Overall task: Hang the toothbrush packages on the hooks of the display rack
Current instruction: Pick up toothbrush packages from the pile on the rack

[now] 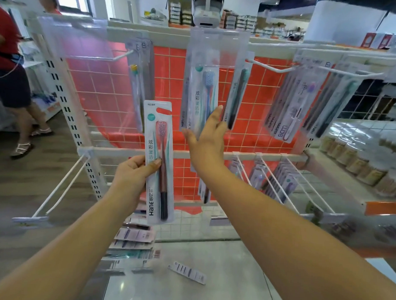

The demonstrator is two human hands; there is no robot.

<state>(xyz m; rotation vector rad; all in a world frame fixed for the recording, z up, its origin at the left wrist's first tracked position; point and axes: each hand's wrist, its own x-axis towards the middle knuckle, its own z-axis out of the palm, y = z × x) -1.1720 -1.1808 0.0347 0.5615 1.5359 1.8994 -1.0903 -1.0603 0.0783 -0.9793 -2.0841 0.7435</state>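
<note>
Head view, the only one.

Left hand [133, 172] grips one toothbrush package [159, 162] by its lower half, thumb across the front; package upright, held in front of the display rack [214, 155], hang slot at top not on any hook yet. Right hand [210, 136] is an open grip: fingers straight, reaching to the hanging packages at centre [200, 82], fingertips at or just touching a dark-brush pack [237, 95]; contact not certain.

Progress, my read: partway. Upper row already carries stock:
- left hook [121, 56]: a small bunch, count unclear
- centre: a stack, at least three
- right hooks [271, 68]: two fanned bunches, several each, too overlapped to count

Lower row: three or so hooks at right [270, 179] with packs on them, blurred. Lower-left double prong [61, 185] looks bare.

Still to hang: the one in hand, plus loose packs on the counter [210, 273] – a pile of roughly four or five at left [133, 237], one lying apart [187, 271]. Exact count not readable.

Step in hand, likely: right hand steadies or parts the centre stack so the held package can go on that hook.

Another person [9, 60] stands far left, not involved.
</note>
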